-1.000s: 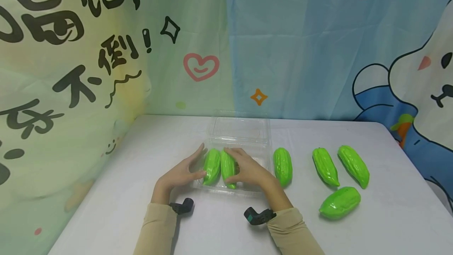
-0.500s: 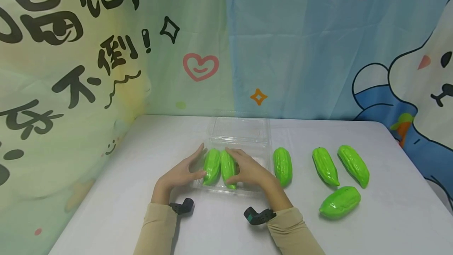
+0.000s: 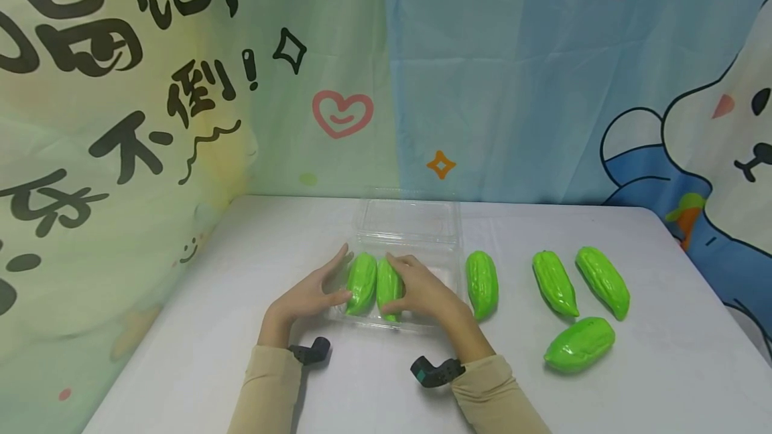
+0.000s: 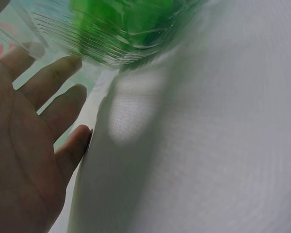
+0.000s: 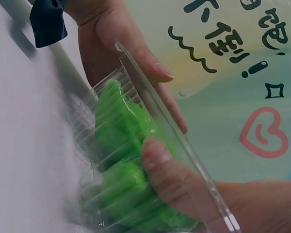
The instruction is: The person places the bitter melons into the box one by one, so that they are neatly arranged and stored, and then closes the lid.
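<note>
A: Head view: right hand (image 3: 422, 290) cups a bumpy green plastic gourd (image 3: 388, 286) inside the clear plastic clamshell box (image 3: 443, 266), fingers curled over it.

B: Left hand (image 3: 310, 293), fingers straight, braces the box wall at nine o'clock. Best nudge that gourd snug against its neighbour (image 3: 362, 282), gently.

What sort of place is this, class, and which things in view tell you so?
Probably a staged indoor tabletop set, not a kitchen: a white table hung round with cartoon-printed cloth backdrops, toy-like glossy green gourds laid out, and a clear plastic box.
</note>
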Available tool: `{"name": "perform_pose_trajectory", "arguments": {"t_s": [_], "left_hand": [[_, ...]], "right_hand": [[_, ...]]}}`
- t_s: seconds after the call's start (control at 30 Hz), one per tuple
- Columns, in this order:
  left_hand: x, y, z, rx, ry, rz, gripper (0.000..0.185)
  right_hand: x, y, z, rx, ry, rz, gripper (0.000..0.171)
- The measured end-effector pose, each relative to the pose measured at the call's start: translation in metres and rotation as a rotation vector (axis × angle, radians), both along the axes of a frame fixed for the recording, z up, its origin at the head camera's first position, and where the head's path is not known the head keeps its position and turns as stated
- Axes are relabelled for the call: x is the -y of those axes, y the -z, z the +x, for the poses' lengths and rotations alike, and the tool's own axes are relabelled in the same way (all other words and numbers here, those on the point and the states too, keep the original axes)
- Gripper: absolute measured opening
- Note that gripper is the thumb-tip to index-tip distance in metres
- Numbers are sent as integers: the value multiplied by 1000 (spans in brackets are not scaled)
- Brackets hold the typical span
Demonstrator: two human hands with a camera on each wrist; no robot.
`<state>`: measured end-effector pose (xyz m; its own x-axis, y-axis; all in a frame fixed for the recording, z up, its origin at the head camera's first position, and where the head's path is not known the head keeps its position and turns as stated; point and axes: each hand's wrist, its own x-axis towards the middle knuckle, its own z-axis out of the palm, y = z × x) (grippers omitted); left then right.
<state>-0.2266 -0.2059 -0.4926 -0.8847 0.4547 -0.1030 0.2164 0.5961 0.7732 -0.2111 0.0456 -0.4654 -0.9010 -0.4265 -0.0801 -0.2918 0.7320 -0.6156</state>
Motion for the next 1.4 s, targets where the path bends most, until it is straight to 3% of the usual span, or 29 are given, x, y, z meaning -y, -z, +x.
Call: {"name": "perform_pose_trajectory", "arguments": {"t_s": [0.33,0.63,0.87,1.17,1.27,1.4], "left_hand": [[0,0,0,7,-5,-8,96],[2,1,-1,-17,25,8,94],[1,0,0,-17,24,8,95],[0,0,0,-4,7,11,91],[-2,-4,2,4,2,8,90],[-8,-23,12,20,6,9,88]], "right_hand": [[5,-2,5,27,85,-7,107],[0,-4,4,88,39,-35,96],[-3,-6,2,69,14,-62,92],[-4,-3,-1,63,42,-107,92],[-4,-2,-2,66,51,-128,93],[-5,0,-3,60,61,-125,93]]}}
